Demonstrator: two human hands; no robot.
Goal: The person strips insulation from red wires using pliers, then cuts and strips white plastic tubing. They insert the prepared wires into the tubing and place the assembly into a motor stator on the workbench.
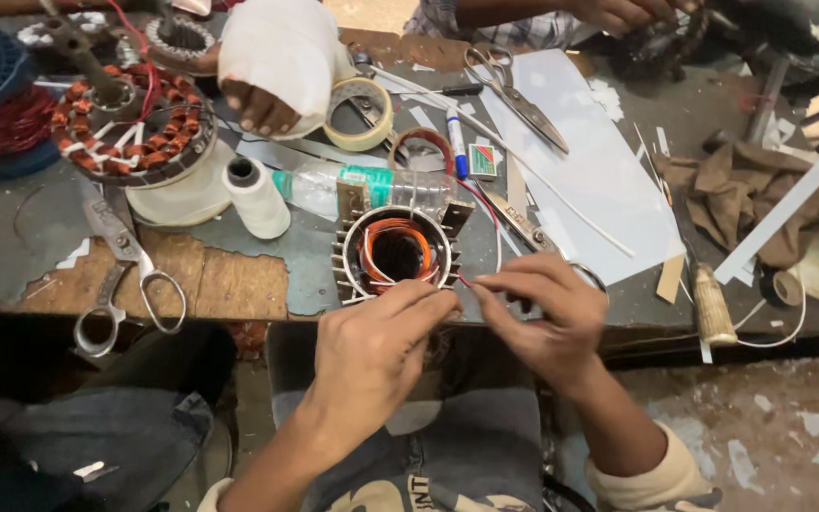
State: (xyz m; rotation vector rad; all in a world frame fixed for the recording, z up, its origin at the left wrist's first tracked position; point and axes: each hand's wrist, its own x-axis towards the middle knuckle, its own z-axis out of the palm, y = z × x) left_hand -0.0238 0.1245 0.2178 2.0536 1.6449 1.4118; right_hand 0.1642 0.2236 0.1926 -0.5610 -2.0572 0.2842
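A round metal motor stator (396, 249) with copper windings inside stands at the near edge of the workbench (239, 275). My left hand (372, 351) rests its fingertips against the stator's near rim. Just to its right, my right hand (547, 318) pinches a thin red wire (482, 214) that runs up from the stator's edge. The fingertips of both hands nearly meet at the stator's lower right.
Scissors (116, 284) lie at the left edge, another pair (514, 90) at the back. A thread spool (256, 196), plastic bottle (372, 188), tape roll (360, 114), white paper sheet (590, 161), brown cloth (741, 194) and wound fan stator (135, 128) crowd the bench. Other people's hands (258, 104) work opposite.
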